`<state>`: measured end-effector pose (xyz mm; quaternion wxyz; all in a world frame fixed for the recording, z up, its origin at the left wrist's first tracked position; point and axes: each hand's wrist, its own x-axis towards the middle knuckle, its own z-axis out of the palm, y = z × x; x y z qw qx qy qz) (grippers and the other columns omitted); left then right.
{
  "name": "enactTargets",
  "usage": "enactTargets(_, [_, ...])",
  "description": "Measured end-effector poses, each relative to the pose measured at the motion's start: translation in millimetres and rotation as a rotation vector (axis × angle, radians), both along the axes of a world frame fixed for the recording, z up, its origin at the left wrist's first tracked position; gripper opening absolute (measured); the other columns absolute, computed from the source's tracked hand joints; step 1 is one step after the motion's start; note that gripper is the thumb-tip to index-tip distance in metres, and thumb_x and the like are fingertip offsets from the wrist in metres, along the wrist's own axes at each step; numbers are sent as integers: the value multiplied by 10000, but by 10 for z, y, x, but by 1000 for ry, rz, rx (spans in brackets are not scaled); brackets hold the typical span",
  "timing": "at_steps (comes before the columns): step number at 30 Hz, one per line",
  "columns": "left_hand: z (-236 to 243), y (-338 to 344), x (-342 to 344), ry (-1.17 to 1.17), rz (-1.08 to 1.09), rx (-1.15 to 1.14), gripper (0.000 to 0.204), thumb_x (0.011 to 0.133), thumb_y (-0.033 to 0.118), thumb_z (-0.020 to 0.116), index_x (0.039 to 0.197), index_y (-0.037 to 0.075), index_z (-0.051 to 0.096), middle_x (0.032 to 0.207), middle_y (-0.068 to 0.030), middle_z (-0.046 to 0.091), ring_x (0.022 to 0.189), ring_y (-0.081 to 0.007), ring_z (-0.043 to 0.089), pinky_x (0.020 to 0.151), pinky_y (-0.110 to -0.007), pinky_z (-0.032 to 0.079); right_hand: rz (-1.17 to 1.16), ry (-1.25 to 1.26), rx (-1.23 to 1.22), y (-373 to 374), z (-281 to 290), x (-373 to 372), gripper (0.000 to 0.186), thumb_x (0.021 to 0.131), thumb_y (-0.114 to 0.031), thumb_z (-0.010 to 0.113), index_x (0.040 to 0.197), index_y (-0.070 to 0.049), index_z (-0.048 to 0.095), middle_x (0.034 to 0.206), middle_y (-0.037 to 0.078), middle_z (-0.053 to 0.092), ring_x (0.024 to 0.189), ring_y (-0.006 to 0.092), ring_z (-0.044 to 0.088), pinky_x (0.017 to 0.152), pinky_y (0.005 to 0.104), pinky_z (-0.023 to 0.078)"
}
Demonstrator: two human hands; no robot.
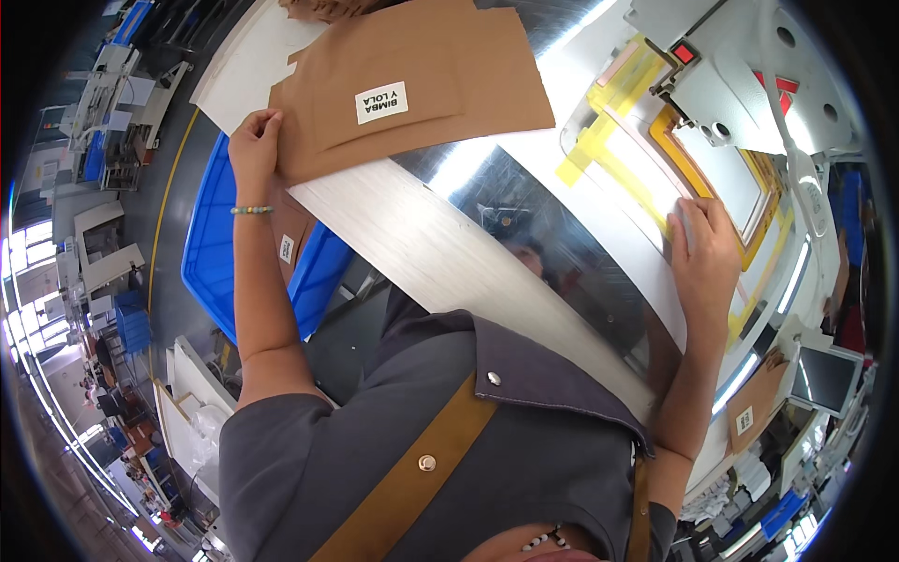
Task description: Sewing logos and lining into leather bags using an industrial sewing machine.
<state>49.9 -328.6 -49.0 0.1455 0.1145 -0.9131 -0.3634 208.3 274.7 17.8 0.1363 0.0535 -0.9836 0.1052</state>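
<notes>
My left hand [255, 150] pinches the left edge of a flat brown panel [487, 56], with fingers and thumb closed on it. This panel has a raised rectangular section and a white label [381, 102] that appears upside down. It lies partly over the metal worktop [412, 225]. My right hand [707, 253] rests on the white machine bed at the right, fingertips down and thumb apart, with nothing visible in it. Beside its fingertips are a yellow frame [667, 131] and strips of yellow tape [613, 131] on the bed.
A white machine head [749, 84] overhangs the yellow frame. Below my left forearm stands a blue bin [211, 234] holding another labelled brown piece [288, 234]. Crumpled brown paper [328, 7] lies at the far edge. A screen [826, 379] stands at the right.
</notes>
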Motion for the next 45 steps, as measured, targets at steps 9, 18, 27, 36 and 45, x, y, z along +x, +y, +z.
enactTargets(9, [-109, -639, 977, 523, 234, -261, 166, 1065, 90, 621, 1149, 34, 753, 1099, -147, 788, 1007, -260, 769, 890, -377, 579, 17, -7, 23, 39, -22, 44, 217, 1006, -97, 712, 1183, 25, 740, 1156, 159, 706, 1057, 354, 713, 915, 427, 566])
enactTargets(18, [-1456, -2102, 2584, -359, 417, -455, 268, 990, 88, 611, 1197, 79, 781, 1155, -187, 784, 1072, -389, 747, 938, -474, 576, 67, 28, 75, 36, -42, 23, 225, 1011, -103, 716, 1195, 25, 741, 1148, 168, 704, 1036, 357, 716, 884, 428, 574])
enactTargets(27, [-1344, -1858, 1857, -170, 404, -632, 413, 945, 224, 749, 1326, 64, 735, 1297, -226, 739, 1072, -357, 758, 982, -442, 580, 52, 44, 36, 27, -35, 43, 183, 986, -82, 734, 1135, 21, 761, 1099, 155, 713, 1004, 346, 722, 869, 410, 576])
enactTargets(36, [726, 1700, 125, 503, -543, 230, 212, 1056, -20, 625, 1230, -14, 747, 1389, -144, 718, 1197, -205, 709, 992, -299, 575, 103, 231, -98, 170, -153, -100, 74, 848, -74, 809, 852, -36, 745, 896, 84, 710, 803, 304, 712, 728, 413, 582])
enactTargets(45, [511, 4256, 271, 411, -1432, 41, 324, 948, 162, 800, 1238, 30, 745, 1190, -132, 746, 1026, -275, 712, 907, -379, 577, 122, 304, -255, 353, -227, -25, 75, 917, -90, 772, 924, -30, 728, 917, 100, 725, 843, 309, 719, 747, 413, 584])
